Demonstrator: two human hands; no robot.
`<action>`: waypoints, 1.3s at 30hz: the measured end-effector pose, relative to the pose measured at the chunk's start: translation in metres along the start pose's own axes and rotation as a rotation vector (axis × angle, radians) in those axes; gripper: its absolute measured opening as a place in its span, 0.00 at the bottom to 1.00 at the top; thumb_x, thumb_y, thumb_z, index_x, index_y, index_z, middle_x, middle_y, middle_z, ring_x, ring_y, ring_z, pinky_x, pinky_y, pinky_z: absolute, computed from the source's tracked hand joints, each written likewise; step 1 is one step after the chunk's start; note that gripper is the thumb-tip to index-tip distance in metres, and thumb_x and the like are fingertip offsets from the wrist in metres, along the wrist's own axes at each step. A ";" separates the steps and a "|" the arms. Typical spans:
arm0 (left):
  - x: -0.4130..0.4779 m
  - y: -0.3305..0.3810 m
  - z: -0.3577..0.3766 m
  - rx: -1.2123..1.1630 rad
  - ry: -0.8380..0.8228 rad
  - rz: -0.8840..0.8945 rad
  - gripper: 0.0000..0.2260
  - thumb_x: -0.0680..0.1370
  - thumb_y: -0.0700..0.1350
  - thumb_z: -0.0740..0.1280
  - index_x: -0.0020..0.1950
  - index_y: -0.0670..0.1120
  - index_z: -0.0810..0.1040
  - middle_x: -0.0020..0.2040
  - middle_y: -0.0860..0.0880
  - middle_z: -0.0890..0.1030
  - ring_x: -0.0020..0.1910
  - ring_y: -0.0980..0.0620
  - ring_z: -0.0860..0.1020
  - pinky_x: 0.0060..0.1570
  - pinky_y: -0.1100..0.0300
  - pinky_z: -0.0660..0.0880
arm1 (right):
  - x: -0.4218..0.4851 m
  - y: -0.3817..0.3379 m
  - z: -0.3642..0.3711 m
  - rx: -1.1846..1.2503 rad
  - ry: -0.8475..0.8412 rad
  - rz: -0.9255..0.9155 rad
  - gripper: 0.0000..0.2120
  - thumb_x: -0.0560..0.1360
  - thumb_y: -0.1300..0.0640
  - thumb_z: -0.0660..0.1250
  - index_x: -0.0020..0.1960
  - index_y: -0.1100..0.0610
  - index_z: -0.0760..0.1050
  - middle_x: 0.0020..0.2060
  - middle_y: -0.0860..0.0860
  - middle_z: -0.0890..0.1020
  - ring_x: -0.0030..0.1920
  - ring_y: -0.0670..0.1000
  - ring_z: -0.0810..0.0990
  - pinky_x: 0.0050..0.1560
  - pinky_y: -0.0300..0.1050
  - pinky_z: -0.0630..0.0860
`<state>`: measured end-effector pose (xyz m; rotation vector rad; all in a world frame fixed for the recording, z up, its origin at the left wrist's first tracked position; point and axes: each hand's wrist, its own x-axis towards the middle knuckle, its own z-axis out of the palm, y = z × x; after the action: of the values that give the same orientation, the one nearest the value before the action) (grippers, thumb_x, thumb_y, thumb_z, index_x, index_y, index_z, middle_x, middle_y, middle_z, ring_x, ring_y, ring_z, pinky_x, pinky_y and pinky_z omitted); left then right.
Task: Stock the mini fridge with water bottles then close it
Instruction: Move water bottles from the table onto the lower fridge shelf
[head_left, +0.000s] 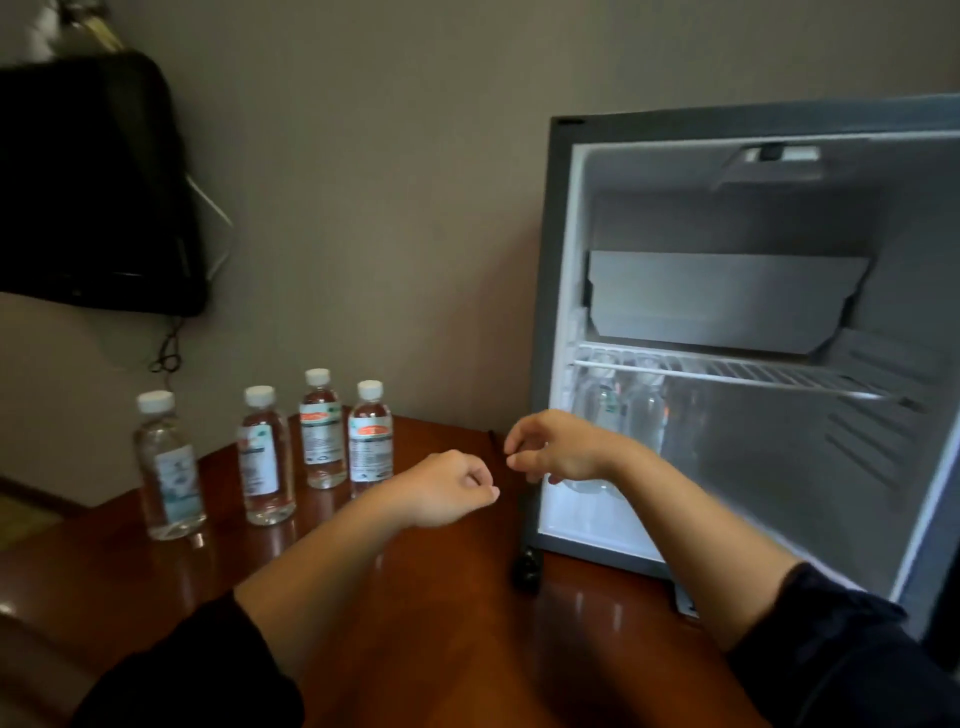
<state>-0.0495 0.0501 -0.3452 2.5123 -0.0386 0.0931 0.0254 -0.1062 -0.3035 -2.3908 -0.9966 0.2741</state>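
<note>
Several clear water bottles with white caps stand on the wooden table (441, 639): the nearest bottle (169, 467) at far left, another (265, 457) beside it, and two with orange labels (370, 439) near the wall. The mini fridge (545, 312) stands open on the right. Bottles (647, 410) stand inside at its lower left, under the wire shelf (727, 371). My right hand (556, 449) hovers at the fridge's lower left corner, fingers loosely curled and holding nothing. My left hand (447, 488) is just left of it over the table, curled in a fist and empty.
A black wall-mounted screen (93, 182) hangs at upper left, with cables dangling below it. A small black foot or knob (527, 566) sits at the fridge's front left corner. The fridge door is out of view. The wall runs right behind the bottles.
</note>
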 end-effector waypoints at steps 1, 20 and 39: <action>-0.005 -0.011 -0.006 -0.001 0.016 -0.020 0.11 0.77 0.50 0.63 0.55 0.46 0.78 0.46 0.47 0.81 0.49 0.50 0.78 0.52 0.58 0.74 | 0.009 -0.009 0.007 0.001 -0.008 -0.019 0.03 0.77 0.59 0.65 0.50 0.57 0.73 0.42 0.55 0.79 0.40 0.52 0.80 0.38 0.43 0.74; 0.002 -0.162 -0.049 -0.282 0.243 -0.328 0.25 0.78 0.47 0.64 0.73 0.45 0.62 0.72 0.45 0.67 0.71 0.47 0.67 0.69 0.52 0.66 | 0.184 -0.079 0.092 -0.074 0.312 -0.042 0.27 0.75 0.52 0.67 0.70 0.59 0.64 0.66 0.59 0.72 0.66 0.60 0.71 0.64 0.53 0.70; 0.011 -0.156 -0.024 -0.412 0.357 -0.146 0.21 0.73 0.45 0.71 0.64 0.52 0.69 0.60 0.51 0.78 0.55 0.59 0.77 0.54 0.63 0.75 | 0.159 -0.081 0.080 -0.016 0.582 -0.165 0.15 0.74 0.47 0.67 0.57 0.54 0.76 0.51 0.55 0.83 0.55 0.59 0.79 0.53 0.50 0.73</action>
<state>-0.0326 0.1905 -0.4163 2.0480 0.2458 0.4271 0.0592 0.0853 -0.3236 -2.1806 -0.8997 -0.4677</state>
